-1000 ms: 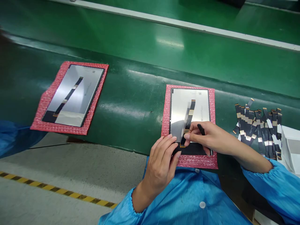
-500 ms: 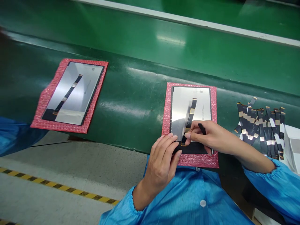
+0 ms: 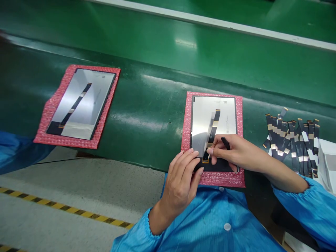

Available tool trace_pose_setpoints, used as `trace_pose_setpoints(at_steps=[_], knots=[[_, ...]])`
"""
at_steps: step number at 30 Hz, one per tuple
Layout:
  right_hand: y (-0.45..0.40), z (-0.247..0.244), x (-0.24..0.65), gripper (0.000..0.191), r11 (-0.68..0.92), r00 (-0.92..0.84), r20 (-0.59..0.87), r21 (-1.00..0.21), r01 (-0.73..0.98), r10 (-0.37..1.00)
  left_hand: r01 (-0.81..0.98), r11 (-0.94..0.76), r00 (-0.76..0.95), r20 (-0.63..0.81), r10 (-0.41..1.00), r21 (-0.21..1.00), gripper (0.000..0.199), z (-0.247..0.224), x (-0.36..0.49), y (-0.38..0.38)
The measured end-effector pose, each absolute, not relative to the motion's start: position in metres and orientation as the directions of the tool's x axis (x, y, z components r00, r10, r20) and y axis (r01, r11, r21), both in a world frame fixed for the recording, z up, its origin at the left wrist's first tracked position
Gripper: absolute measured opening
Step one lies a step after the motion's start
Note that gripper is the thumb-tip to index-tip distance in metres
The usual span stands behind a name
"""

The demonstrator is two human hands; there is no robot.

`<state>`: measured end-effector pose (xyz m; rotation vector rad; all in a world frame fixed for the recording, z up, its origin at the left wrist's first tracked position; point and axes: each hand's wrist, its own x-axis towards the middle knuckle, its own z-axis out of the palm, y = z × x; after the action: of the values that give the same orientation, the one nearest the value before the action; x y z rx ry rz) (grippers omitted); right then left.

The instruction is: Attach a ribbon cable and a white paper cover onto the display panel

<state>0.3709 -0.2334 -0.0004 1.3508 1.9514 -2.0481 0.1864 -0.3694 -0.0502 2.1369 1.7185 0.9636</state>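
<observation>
A silver display panel (image 3: 225, 113) lies face down on a pink bubble-wrap mat (image 3: 187, 122) at the near edge of the green belt. A black flex cable (image 3: 215, 120) with gold pads runs diagonally across it. My right hand (image 3: 236, 152) holds a thin black tool (image 3: 225, 142) and presses its fingertips on the cable's lower end near the gold connector (image 3: 205, 160). My left hand (image 3: 182, 180) rests on the panel's lower left corner, fingers bent, steadying it.
A second panel with a flex cable (image 3: 81, 103) lies on another pink mat (image 3: 52, 108) to the left. Several loose flex cables (image 3: 291, 140) are fanned out at the right, beside a white box (image 3: 327, 161). Grey floor with a yellow-black stripe (image 3: 65, 208) lies below the belt.
Both hands stay on the panel. My right fingertips have shifted slightly down the cable toward the connector; the view has drifted a little.
</observation>
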Motion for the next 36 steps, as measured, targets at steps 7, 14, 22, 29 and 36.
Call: trace_pose_setpoints(at_steps=[7,14,22,29,36], knots=[[-0.232,0.001,0.372,0.018,-0.182,-0.635,-0.570,-0.801,0.570,0.522,0.815,-0.326,0.158,0.357,0.921,0.480,0.042,-0.051,0.184,-0.369],[-0.232,0.001,0.370,0.015,-0.216,-0.628,-0.550,-0.820,0.530,0.550,0.832,-0.332,0.185,0.341,0.921,0.445,0.043,-0.053,0.183,-0.370],[-0.232,0.000,0.370,0.009,-0.198,-0.644,-0.521,-0.839,0.506,0.560,0.837,-0.378,0.207,0.410,0.888,0.395,0.040,-0.056,0.182,-0.371],[-0.233,-0.001,0.370,0.010,-0.171,-0.643,-0.523,-0.831,0.529,0.560,0.881,-0.453,0.342,0.477,0.809,0.136,0.043,-0.067,0.175,-0.381],[-0.234,0.001,0.368,0.014,-0.165,-0.634,-0.517,-0.832,0.529,0.574,0.905,-0.410,0.331,0.413,0.848,0.117,0.046,-0.069,0.180,-0.383]])
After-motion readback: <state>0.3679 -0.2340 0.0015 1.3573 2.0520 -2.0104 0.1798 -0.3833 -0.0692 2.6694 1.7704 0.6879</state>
